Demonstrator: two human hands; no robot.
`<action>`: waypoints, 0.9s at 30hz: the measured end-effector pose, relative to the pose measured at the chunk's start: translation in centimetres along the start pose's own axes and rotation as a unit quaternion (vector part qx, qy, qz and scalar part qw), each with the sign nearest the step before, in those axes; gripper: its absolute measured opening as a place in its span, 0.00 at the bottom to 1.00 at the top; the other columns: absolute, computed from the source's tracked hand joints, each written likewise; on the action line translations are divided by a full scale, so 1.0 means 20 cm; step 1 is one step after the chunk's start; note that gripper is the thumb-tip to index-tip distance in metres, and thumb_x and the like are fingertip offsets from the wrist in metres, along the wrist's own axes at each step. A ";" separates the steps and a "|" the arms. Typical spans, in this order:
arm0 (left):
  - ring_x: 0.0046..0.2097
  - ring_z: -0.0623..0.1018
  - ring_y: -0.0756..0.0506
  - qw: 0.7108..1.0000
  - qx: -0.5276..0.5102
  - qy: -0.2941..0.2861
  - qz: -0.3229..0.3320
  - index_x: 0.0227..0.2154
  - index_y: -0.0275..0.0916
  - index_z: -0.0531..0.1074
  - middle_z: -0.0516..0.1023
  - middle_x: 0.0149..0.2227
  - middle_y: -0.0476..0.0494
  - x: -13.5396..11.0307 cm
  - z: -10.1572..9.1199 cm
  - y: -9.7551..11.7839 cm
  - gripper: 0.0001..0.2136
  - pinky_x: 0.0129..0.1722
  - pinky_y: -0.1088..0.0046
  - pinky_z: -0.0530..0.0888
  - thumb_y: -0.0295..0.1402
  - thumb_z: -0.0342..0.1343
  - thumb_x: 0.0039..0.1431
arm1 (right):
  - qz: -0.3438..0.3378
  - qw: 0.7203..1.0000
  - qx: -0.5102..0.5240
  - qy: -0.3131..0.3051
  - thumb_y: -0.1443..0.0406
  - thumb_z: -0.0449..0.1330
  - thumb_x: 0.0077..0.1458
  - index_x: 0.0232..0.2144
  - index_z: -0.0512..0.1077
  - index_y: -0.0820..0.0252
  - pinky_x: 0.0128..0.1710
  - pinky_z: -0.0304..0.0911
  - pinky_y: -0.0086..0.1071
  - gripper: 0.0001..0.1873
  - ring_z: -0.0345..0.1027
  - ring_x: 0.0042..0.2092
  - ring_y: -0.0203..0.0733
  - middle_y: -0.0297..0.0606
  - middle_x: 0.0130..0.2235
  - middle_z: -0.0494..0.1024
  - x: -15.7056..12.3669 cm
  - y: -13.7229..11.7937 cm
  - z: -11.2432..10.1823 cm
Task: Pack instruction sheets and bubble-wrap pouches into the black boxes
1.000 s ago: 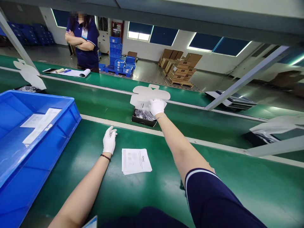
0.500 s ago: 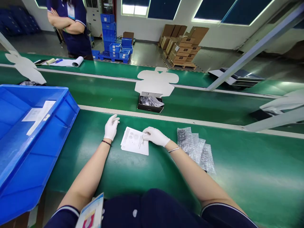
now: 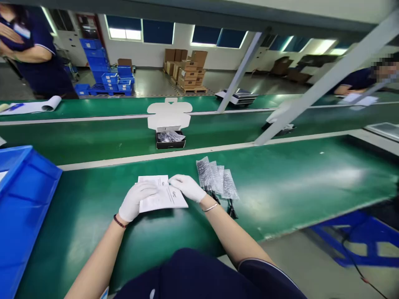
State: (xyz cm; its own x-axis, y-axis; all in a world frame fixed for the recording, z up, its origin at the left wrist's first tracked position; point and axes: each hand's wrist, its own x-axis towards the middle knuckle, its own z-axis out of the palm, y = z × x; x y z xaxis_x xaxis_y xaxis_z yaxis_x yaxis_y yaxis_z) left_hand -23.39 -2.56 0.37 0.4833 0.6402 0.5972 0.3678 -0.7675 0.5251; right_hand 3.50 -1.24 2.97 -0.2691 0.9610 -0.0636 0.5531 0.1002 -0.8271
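Note:
A small stack of printed white sheets [image 3: 163,195] lies on the near green conveyor belt [image 3: 93,195], gripped between my two white-gloved hands. My left hand [image 3: 137,200] covers the stack's left part, and the fingertips of my right hand [image 3: 186,187] press its right edge. Just right of my right hand, several clear bubble-wrap bags [image 3: 216,178] overlap on the belt. Farther off, on the middle belt, stands an open black box [image 3: 171,140] holding a bagged dark item, with its white die-cut lid [image 3: 169,114] upright behind it.
A large blue plastic bin [image 3: 21,195] stands at the left edge. A co-worker's crossed arms [image 3: 25,47] show at top left, and another person [image 3: 355,81] sits far right. Stacked blue crates [image 3: 102,68] and cardboard cartons [image 3: 185,72] fill the floor beyond the belts.
My view has swung left, so everything sits farther left in the picture. My left hand has moved from beside the sheets onto them, and both hands now hold the stack.

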 end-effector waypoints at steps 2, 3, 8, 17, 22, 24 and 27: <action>0.46 0.81 0.42 0.996 -0.050 0.044 -0.062 0.43 0.46 0.80 0.83 0.44 0.43 -0.02 0.00 0.02 0.11 0.50 0.63 0.78 0.35 0.52 0.67 | 0.049 0.986 -0.111 0.113 0.57 0.51 0.63 0.35 0.76 0.57 0.46 0.65 0.38 0.16 0.72 0.43 0.46 0.40 0.40 0.80 -0.08 0.04 -0.12; 0.44 0.81 0.42 0.989 -0.069 0.078 -0.107 0.41 0.46 0.81 0.83 0.43 0.43 -0.02 -0.01 0.01 0.10 0.49 0.63 0.79 0.37 0.54 0.66 | 0.080 0.964 -0.184 0.176 0.56 0.52 0.63 0.35 0.76 0.58 0.48 0.65 0.41 0.16 0.71 0.45 0.49 0.43 0.42 0.79 -0.12 0.08 -0.18; 0.39 0.81 0.39 0.944 -0.142 0.182 -0.234 0.32 0.45 0.81 0.83 0.36 0.43 -0.01 -0.05 -0.02 0.10 0.43 0.60 0.80 0.45 0.60 0.59 | 0.114 0.871 -0.372 0.300 0.59 0.64 0.51 0.31 0.74 0.62 0.57 0.58 0.55 0.11 0.59 0.60 0.67 0.60 0.55 0.71 -0.27 0.28 -0.36; 0.68 0.62 0.31 0.975 -0.009 -0.218 -0.047 0.30 0.52 0.82 0.69 0.64 0.47 0.29 -0.10 0.50 0.07 0.67 0.42 0.56 0.32 0.59 0.56 | -0.161 0.959 -0.230 -0.029 0.64 0.54 0.64 0.40 0.77 0.53 0.41 0.64 0.33 0.11 0.75 0.39 0.42 0.35 0.38 0.82 -0.36 -0.26 -0.23; 0.43 0.81 0.42 0.933 -0.061 -0.309 -0.172 0.33 0.52 0.81 0.84 0.43 0.48 0.29 -0.08 0.54 0.13 0.47 0.66 0.78 0.35 0.50 0.62 | -0.237 0.920 -0.308 -0.045 0.57 0.59 0.64 0.41 0.78 0.54 0.38 0.62 0.32 0.11 0.75 0.40 0.44 0.36 0.40 0.82 -0.29 -0.39 -0.19; 0.41 0.82 0.41 0.944 -0.055 -0.252 -0.207 0.36 0.54 0.82 0.84 0.42 0.50 0.24 -0.12 0.46 0.13 0.45 0.68 0.79 0.41 0.51 0.62 | -0.218 0.939 -0.265 -0.040 0.51 0.59 0.63 0.46 0.77 0.52 0.36 0.62 0.31 0.17 0.76 0.42 0.45 0.35 0.42 0.82 -0.23 -0.33 -0.20; 0.44 0.83 0.38 0.954 -0.043 -0.148 -0.257 0.39 0.58 0.82 0.84 0.43 0.52 0.14 -0.16 0.31 0.14 0.45 0.66 0.81 0.49 0.54 0.58 | -0.213 0.963 -0.143 -0.086 0.54 0.59 0.63 0.51 0.76 0.45 0.41 0.65 0.30 0.16 0.75 0.48 0.44 0.30 0.48 0.81 -0.13 -0.23 -0.15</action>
State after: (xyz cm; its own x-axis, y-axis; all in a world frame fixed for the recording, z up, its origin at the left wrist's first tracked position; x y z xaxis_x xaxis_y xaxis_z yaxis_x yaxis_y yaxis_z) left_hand -22.36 -5.36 7.19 0.4646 0.8837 0.0565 0.5569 -0.3413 0.7572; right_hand 4.11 -3.45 8.64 -0.6327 0.7624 0.1360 0.5516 0.5669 -0.6119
